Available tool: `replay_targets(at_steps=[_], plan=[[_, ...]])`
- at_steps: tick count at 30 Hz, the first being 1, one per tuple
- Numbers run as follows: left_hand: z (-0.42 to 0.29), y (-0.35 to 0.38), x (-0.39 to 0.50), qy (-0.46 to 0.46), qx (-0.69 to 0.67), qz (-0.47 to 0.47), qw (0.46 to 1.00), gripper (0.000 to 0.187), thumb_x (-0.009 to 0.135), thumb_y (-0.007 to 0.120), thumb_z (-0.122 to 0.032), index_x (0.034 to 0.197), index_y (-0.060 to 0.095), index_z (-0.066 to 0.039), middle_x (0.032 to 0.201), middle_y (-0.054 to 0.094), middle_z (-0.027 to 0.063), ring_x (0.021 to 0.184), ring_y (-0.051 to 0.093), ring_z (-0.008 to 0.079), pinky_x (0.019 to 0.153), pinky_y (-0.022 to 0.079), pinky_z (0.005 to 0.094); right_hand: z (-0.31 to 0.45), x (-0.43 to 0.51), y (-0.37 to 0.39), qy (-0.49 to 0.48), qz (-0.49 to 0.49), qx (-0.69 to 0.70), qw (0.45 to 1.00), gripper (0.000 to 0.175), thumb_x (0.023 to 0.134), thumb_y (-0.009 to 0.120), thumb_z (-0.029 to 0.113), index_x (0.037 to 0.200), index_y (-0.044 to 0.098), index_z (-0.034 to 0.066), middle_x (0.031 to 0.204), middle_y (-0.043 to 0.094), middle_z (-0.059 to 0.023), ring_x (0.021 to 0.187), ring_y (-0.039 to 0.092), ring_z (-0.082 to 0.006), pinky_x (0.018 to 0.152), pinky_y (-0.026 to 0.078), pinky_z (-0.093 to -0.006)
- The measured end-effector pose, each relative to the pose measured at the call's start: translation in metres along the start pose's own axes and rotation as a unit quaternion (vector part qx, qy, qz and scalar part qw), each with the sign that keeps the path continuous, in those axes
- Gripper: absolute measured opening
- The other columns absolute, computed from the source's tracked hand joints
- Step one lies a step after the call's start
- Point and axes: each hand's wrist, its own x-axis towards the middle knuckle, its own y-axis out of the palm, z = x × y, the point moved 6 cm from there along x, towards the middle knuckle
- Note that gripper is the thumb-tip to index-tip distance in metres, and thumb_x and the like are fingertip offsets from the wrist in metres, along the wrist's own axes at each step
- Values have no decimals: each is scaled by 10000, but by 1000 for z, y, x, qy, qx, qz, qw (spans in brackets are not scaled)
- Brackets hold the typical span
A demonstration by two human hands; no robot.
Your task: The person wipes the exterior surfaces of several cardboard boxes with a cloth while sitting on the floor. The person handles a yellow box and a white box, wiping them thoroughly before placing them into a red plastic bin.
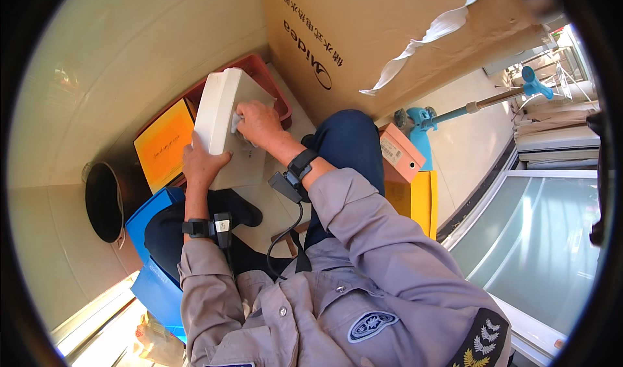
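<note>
A white box (224,109) is tilted up in front of me, over the floor between my knees. My left hand (202,165) grips its near edge, with the thumb lying on the broad face. Bunched against that same face, my right hand (260,123) holds a white cloth or tissue (236,122), mostly hidden by the fingers. Behind the white box is a red plastic basin (253,65). An orange box (165,145) stands to the left of my left hand.
A dark round bin (104,201) and blue boxes (155,279) are at left. A large cardboard carton (370,31) with torn white tape stands ahead. At right are a pink shoebox (400,153), a yellow box (423,201), a blue-handled pole (474,106) and a glass-panelled frame (540,240).
</note>
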Motion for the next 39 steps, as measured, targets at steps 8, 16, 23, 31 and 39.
replay_targets(at_steps=[8, 16, 23, 31, 39], plan=[[10, 6, 8, -1, -34, 22, 999, 1186, 633, 852, -510, 1572, 296, -46, 1309, 550, 326, 1221, 573, 470, 1002, 502, 533, 28, -20, 13, -74, 46, 135, 987, 181, 783, 675, 102, 960, 684, 62, 957, 667, -158, 921, 655, -394, 797, 531, -478], [17, 5, 8, 26, -58, 2, 998, 1231, 607, 872, -518, 1566, 293, -8, 1306, 526, 345, 1209, 568, 480, 1010, 504, 510, -14, -40, 48, 23, 174, 25, 984, 164, 807, 662, 103, 960, 703, 60, 958, 722, -182, 925, 685, -395, 816, 547, -478], [10, 6, 1, 18, -51, 19, 998, 1273, 597, 880, -510, 1596, 256, -28, 1350, 493, 305, 1245, 545, 465, 1011, 503, 512, 26, -2, -2, -51, -3, 212, 976, 147, 822, 703, 142, 957, 728, 91, 939, 703, -168, 925, 675, -390, 817, 546, -464], [4, 6, -5, -1, -21, 7, 1000, 1260, 595, 866, -504, 1606, 260, -61, 1386, 485, 270, 1273, 526, 453, 997, 508, 539, 51, -24, 9, -125, 131, 88, 980, 149, 817, 719, 206, 949, 738, 138, 944, 665, -145, 938, 658, -377, 818, 536, -479], [-11, -1, -14, 10, -16, 5, 1000, 1238, 630, 859, -543, 1594, 273, -32, 1386, 484, 274, 1271, 522, 464, 988, 515, 537, -9, 12, -7, 2, -84, -6, 996, 157, 824, 716, 147, 969, 694, 91, 971, 677, -165, 937, 662, -417, 798, 532, -509]])
